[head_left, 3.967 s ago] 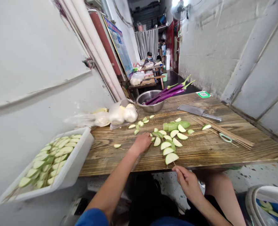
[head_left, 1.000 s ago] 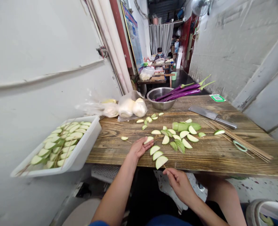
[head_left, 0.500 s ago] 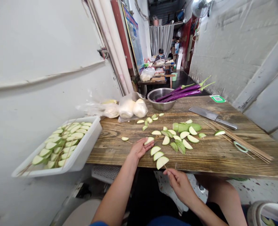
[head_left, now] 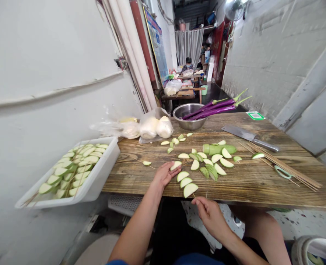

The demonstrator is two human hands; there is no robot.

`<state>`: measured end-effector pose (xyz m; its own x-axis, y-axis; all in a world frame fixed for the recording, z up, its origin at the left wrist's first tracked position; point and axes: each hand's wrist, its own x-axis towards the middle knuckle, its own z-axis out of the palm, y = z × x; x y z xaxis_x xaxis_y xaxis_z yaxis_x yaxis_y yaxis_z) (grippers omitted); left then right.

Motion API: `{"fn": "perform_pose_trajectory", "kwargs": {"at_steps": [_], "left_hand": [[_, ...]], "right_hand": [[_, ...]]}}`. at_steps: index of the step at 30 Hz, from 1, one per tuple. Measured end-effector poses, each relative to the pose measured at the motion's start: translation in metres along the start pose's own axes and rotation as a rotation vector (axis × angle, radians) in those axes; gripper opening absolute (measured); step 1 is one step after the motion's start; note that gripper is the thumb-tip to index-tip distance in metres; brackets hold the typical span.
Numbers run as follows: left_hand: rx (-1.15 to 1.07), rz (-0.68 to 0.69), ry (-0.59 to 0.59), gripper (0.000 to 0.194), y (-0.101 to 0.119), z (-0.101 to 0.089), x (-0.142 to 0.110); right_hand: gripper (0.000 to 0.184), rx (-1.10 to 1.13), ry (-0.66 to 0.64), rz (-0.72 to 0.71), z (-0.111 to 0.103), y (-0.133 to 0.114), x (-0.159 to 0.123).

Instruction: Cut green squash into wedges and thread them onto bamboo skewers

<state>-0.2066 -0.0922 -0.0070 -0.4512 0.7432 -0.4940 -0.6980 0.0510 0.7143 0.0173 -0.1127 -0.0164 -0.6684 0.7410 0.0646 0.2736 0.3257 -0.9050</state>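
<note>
Head-worn view, close above table [head_left: 240, 187], facing forward-down.

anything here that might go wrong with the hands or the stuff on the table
The far end of the stick in the right hand is hidden, and the left hand supports a slice just past the row of slices, so that hand might get pricked. The cleaver lies uncovered near the bundle of sticks; a careless reach could mean a cut. The eggplants jut out past the bowl and might topple if bumped.
</note>
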Motion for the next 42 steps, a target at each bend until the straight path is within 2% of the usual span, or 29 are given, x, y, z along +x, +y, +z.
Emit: {"fn": "perform_pose_trajectory", "kwargs": {"at_steps": [42], "left_hand": [[0.142,0.034,-0.012,0.001,-0.003,0.002,-0.006]], "right_hand": [[0.031,-0.061,0.019,-0.019,0.006,0.006,0.01]]}}
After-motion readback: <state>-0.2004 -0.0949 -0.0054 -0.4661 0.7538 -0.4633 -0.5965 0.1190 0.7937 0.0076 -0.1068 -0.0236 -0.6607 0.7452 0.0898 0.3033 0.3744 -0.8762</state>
